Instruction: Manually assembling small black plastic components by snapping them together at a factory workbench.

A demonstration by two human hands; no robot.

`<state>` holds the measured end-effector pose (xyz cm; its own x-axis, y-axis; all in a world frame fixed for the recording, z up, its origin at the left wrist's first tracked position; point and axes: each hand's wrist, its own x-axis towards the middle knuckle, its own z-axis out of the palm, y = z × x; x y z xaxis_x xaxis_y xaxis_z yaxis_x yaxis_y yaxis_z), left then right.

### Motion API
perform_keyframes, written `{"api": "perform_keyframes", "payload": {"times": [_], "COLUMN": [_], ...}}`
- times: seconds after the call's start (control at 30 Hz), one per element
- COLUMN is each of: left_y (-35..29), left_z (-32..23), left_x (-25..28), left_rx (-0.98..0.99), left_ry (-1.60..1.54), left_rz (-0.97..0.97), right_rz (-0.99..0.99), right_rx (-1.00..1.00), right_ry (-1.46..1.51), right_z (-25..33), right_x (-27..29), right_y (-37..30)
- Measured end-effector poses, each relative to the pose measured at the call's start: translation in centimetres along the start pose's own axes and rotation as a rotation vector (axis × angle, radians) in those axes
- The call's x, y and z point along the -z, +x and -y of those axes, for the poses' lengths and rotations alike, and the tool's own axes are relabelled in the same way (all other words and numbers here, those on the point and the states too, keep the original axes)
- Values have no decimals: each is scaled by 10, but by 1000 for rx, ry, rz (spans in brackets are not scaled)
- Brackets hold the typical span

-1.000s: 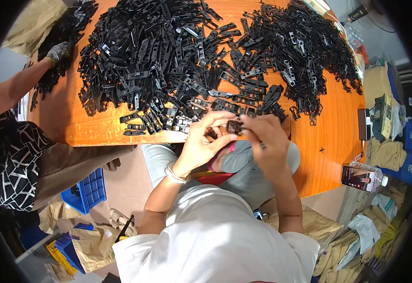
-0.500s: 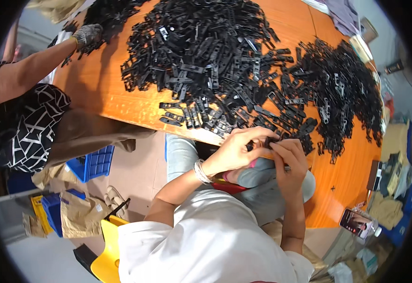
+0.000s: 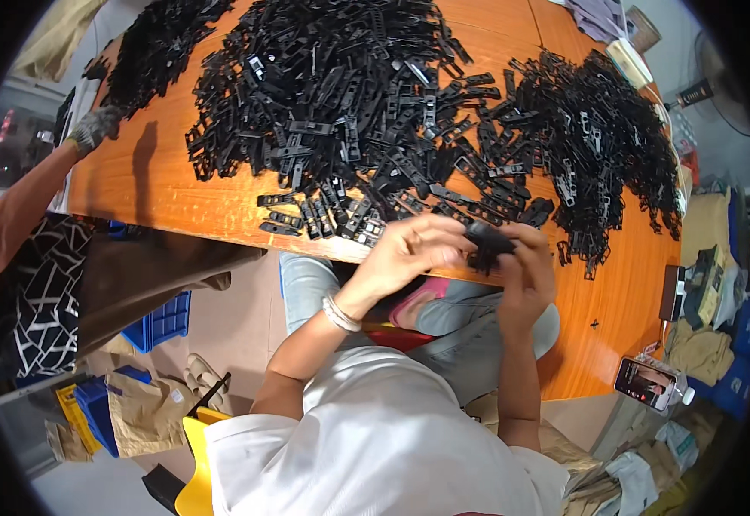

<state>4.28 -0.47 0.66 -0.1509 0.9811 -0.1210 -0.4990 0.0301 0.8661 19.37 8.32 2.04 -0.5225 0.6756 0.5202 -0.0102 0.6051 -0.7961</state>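
A small black plastic part (image 3: 488, 244), smeared by motion, is between my two hands above the table's front edge. My left hand (image 3: 413, 255), a white bracelet on its wrist, pinches the part's left side with thumb and fingers. The fingers of my right hand (image 3: 529, 273) are curled onto the part's right side. Just beyond my left hand, several similar long black pieces (image 3: 316, 217) lie side by side at the edge. Behind them spreads a large heap of black plastic parts (image 3: 340, 103).
To the right lies a heap of thin black frame-like pieces (image 3: 594, 142). A co-worker's gloved hand (image 3: 95, 126) rests at the table's far left, near another black heap (image 3: 156, 60). A phone (image 3: 645, 382) leans by the right edge. Blue crates (image 3: 162, 324) stand on the floor.
The black part has come up into fuller view between my hands, and my hands have moved slightly apart. The co-worker's gloved hand has drawn away from the far-left heap, toward the left edge.
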Motion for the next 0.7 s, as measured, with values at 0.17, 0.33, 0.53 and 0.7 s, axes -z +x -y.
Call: {"api": "perform_keyframes", "payload": {"times": [0.17,0.33,0.53,0.7], "left_y": [52,97,122,104], "left_z": [-12,-7,22,-3], "left_x": [29,37,25,29], "left_rx": [-220,-512,-565,-570], "left_ry": [950,1490,1662,1421], "left_rz": [-225,-46,13,10], "right_rz": [-373,-487,-340,-286], "right_rx": [-482,-548,-516,-485], "right_ry": [210,337,463,418], "right_z": [-9,-17,-33,-32], "right_x": [13,11,30,27], "right_y": [0,-1,-15,-10]}}
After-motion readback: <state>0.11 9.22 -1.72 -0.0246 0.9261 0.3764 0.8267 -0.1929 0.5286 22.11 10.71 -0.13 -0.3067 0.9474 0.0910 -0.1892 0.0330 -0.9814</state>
